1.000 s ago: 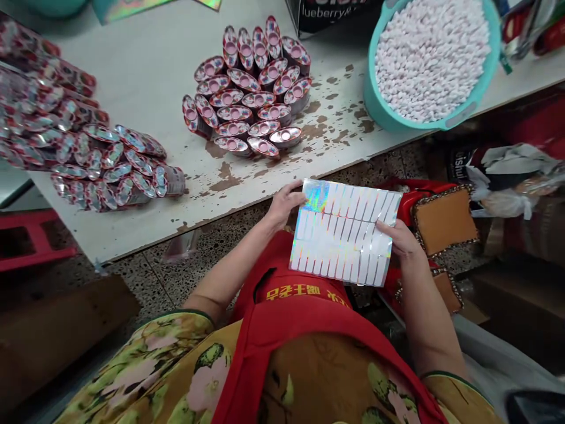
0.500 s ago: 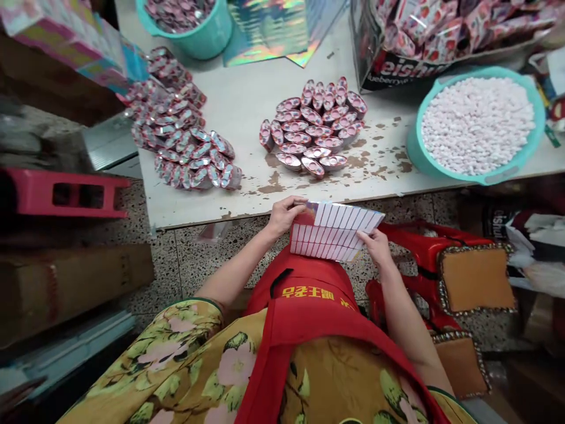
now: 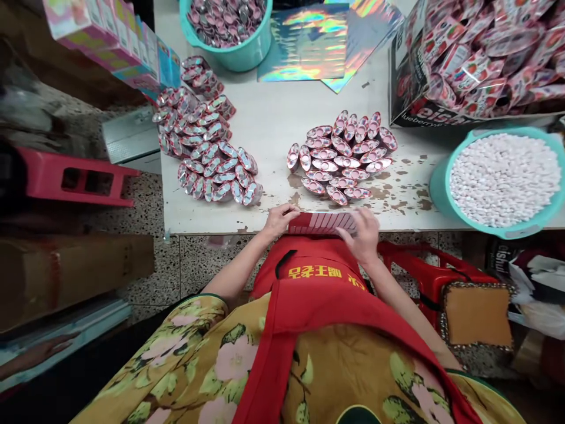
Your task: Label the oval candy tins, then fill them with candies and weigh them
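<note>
At the table's front edge, my left hand (image 3: 281, 221) pinches the left end of a printed sheet (image 3: 324, 222), red at one end with rows of pale strips. The sheet is tilted, so its face looks narrow. My right hand (image 3: 364, 234) is at the sheet's right end, thumb and fingers apart and blurred; whether it touches the sheet is unclear. Just beyond stands a cluster of small oval-topped packs (image 3: 342, 158), pink and silver. To the left is another group of such packs (image 3: 220, 168), silvery ends showing.
Teal basins hold small white pieces (image 3: 505, 179) and small pinkish oval pieces (image 3: 227, 20). Shiny holographic sheets (image 3: 304, 44) lie at the back. A black box (image 3: 404, 94) of pink packs stands right. Red stools (image 3: 430, 280) flank me. Another person's hand (image 3: 44, 353) shows lower left.
The sheet has tilted up and moved to the table edge. My right hand has loosened its pinch, its fingers now spread. The view has shifted, so the tabletop appears lower and farther right.
</note>
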Action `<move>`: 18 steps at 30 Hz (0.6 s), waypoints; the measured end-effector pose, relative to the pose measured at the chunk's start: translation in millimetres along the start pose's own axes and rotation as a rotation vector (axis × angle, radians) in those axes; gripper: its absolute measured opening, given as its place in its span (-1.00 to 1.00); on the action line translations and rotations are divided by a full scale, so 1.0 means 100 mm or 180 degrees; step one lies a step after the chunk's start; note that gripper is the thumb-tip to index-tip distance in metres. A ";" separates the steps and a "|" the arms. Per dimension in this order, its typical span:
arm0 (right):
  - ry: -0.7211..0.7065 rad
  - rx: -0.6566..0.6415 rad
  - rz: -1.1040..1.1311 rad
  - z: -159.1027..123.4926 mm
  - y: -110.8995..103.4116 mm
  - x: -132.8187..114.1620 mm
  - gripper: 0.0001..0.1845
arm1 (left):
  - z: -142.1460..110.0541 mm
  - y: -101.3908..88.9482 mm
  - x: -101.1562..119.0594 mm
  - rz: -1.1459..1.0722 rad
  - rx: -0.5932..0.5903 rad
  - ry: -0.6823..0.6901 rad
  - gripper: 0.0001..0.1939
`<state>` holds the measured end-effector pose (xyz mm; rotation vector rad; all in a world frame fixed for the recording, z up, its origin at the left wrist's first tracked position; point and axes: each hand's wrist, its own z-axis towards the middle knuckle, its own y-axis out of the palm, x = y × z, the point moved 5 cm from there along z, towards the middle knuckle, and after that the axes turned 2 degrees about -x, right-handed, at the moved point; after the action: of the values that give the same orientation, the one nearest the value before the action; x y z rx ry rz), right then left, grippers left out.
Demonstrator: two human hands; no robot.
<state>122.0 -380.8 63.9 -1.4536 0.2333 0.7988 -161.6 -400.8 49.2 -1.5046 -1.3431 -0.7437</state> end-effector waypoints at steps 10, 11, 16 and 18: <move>0.0159 -0.1541 0.0135 0.68 0.65 -0.33 -0.71 | 0.33 0.11 0.23 0.2237 -0.0256 0.1470 -0.76; 0.0236 -0.1550 0.0235 0.69 0.66 -0.31 -0.72 | 0.32 0.18 0.25 0.2546 -0.0308 0.1730 -0.74; 0.0595 -0.1541 0.0608 0.70 0.69 -0.21 -0.76 | 0.25 0.36 0.18 0.3236 -0.0787 0.2348 -0.63; 0.0780 -0.1526 0.0701 0.70 0.71 -0.18 -0.77 | 0.22 0.36 0.12 0.3274 -0.0834 0.2428 -0.61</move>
<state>43.7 -327.3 28.8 -2.0073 0.4134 0.8916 -127.8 -373.5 43.4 -1.5983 0.1463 -0.6818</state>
